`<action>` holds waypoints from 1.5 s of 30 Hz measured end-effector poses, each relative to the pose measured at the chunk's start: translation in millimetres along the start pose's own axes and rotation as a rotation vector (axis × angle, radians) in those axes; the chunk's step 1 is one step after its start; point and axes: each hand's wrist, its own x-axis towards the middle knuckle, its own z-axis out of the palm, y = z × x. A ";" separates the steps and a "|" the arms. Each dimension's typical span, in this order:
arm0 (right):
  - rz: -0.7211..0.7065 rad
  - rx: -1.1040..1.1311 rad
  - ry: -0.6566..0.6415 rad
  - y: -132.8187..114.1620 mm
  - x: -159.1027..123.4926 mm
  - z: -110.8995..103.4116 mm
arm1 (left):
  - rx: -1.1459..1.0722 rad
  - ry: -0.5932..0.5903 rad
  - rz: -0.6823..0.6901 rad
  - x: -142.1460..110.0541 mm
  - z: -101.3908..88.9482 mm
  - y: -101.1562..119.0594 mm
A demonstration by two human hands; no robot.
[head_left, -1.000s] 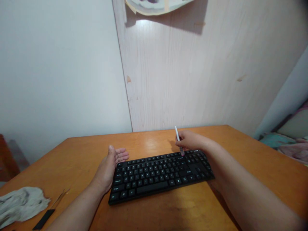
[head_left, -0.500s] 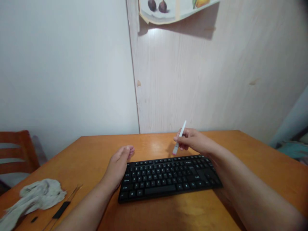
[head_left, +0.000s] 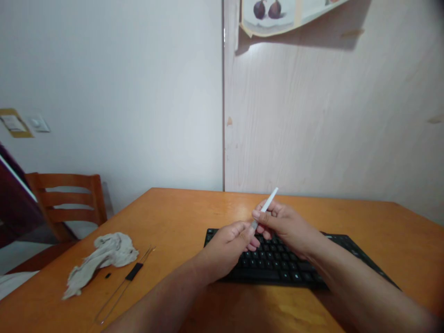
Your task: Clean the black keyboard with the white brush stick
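Over the black keyboard [head_left: 258, 274], my right hand [head_left: 285, 226] pinches a slim white brush [head_left: 270, 199] by its handle, which slants up and away. At the brush's lower end, my left hand [head_left: 229, 246] has its thumb and fingers closed, so the tip is hidden. Both hands meet just above the keys and cover part of them. The keyboard lies flat on the wooden table, with my right forearm crossing its right side.
A crumpled pale cloth [head_left: 116, 252] lies at the table's left, beside a bent wire tool with a black grip [head_left: 134, 271] and a small black piece [head_left: 107, 275]. A wooden chair [head_left: 69, 196] stands at the left. Behind the table [head_left: 187, 208] rises a wall.
My left hand has left the keyboard's left edge and come across to the brush's lower end. The view has turned left, so the keyboard and cloth appear further right.
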 end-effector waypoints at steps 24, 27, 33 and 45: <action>0.037 0.078 0.232 11.1 8.3 -13.8 | 0.067 0.479 0.003 10.7 -59.8 -20.9; 0.040 0.007 0.213 13.0 6.6 -7.4 | 0.058 0.649 0.042 13.3 -73.0 -35.6; -0.001 -0.140 0.193 16.7 5.3 0.6 | 0.060 0.733 0.017 17.6 -78.4 -66.7; 0.000 -0.252 0.122 9.2 2.8 26.2 | -0.013 0.721 0.004 25.8 -79.3 -83.5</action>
